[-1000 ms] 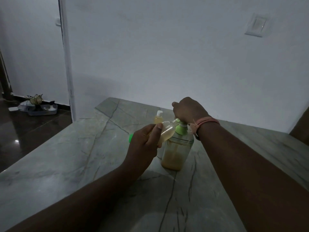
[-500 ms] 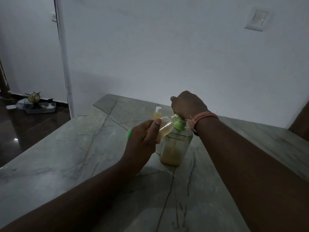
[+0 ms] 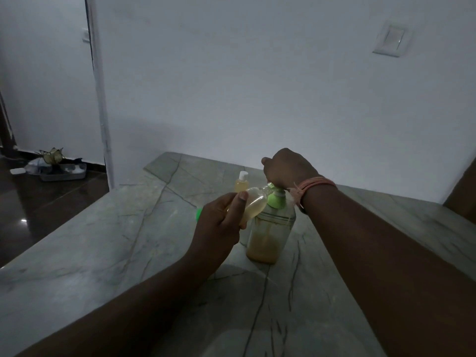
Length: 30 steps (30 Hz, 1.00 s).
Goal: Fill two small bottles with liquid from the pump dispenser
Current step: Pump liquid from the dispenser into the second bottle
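A clear pump dispenser point(image 3: 270, 233) with a green pump collar and amber liquid in its lower half stands on the grey marble table point(image 3: 103, 253). My right hand point(image 3: 287, 167) sits on top of the pump head with its fingers curled over it. My left hand point(image 3: 219, 222) grips a small clear bottle point(image 3: 253, 202), tilted, its open mouth up against the pump spout; the bottle holds yellowish liquid. A second small bottle point(image 3: 241, 184) with a white cap and yellow liquid stands upright just behind. A green cap point(image 3: 198, 214) peeks out past my left hand.
A white wall runs behind the table, with a light switch point(image 3: 390, 41) high on the right. Left of the table the dark floor drops away, where a tray of clutter point(image 3: 61, 171) lies by a wall corner. A dark brown edge point(image 3: 461, 194) shows at far right.
The view shifted slightly; both hands keep their hold, the small bottle still at the spout and my right hand still on the pump head.
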{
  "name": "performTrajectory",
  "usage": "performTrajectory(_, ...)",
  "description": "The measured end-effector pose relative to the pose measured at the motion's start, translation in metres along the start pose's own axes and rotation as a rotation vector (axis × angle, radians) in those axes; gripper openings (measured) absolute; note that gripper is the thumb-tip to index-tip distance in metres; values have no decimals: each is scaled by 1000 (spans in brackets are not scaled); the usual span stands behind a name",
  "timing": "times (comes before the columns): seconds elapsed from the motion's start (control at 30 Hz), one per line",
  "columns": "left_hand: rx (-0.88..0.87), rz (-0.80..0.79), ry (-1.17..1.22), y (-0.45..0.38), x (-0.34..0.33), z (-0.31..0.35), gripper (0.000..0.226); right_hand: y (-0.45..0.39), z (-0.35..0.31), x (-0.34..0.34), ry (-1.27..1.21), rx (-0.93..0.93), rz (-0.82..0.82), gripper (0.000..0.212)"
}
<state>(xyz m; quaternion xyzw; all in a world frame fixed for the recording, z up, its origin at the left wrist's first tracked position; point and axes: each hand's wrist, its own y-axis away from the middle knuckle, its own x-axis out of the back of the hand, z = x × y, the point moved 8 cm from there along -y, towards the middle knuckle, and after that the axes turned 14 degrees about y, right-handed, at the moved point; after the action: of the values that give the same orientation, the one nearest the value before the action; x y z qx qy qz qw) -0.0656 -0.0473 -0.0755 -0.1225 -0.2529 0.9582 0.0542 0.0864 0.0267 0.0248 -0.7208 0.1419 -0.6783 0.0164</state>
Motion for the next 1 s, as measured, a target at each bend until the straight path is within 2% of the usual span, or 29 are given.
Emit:
performTrajectory(0.13,-7,5,-12,-1,1,1,24,-2,-1,7,-26,14,42,27)
performTrajectory(0.3,12,8,-9,0,1,-3,29,-4,4,-9,-28,-1,24,28)
performTrajectory(0.47,8,5,-18,1,2,0,31,0,-4,3,-20,-7,12,32)
performTrajectory(0.63,-8,-1,-36,0,0,2,27,-4,-3,0,-34,22,2,28)
performTrajectory(0.83,-5,4,-29,-2,2,0,28,-2,-1,-10,-140,-10,-51,34)
performTrajectory(1.0,-7,-6,-37,0,-1,1,23,-5,-3,1,-99,13,-7,35)
